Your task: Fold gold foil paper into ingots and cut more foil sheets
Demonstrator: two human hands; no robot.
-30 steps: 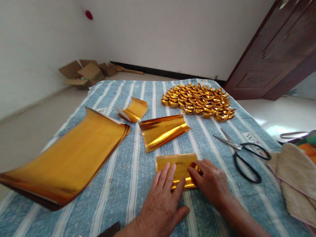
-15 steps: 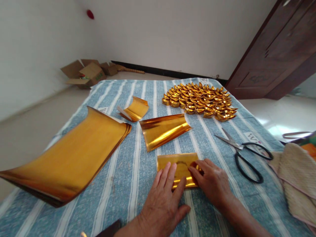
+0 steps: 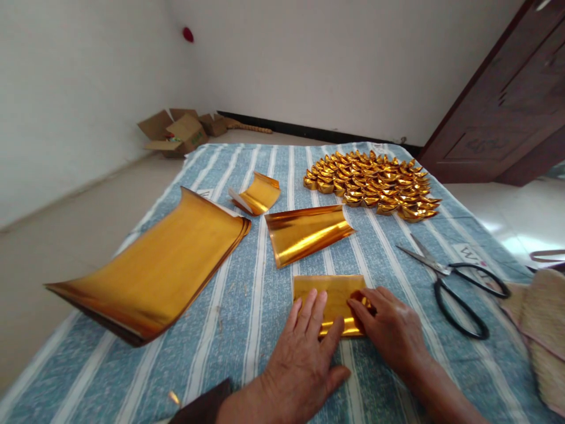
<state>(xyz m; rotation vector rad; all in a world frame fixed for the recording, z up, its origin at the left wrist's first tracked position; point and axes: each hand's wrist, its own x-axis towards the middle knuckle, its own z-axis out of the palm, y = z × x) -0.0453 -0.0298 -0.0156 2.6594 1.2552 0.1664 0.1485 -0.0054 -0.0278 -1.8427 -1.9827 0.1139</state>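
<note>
A small rectangle of gold foil paper lies on the striped cloth in front of me, its near edge curled up into a shiny fold. My left hand rests flat over the paper's left part, fingers stretched out. At the right edge, my right hand has its thumb and fingers pinched together on the paper. Just beyond lies a larger curled gold sheet. A smaller curled gold piece is farther back. To the left is a thick stack of big gold sheets.
Rows of folded gold paper ingots stand at the back right. Black-handled scissors lie open to the right, near a beige cloth. Past the table are a cardboard box and a dark red door.
The whole view has shifted, so the table and its things appear farther right. My hands hold nearly the same pose on the small gold paper.
</note>
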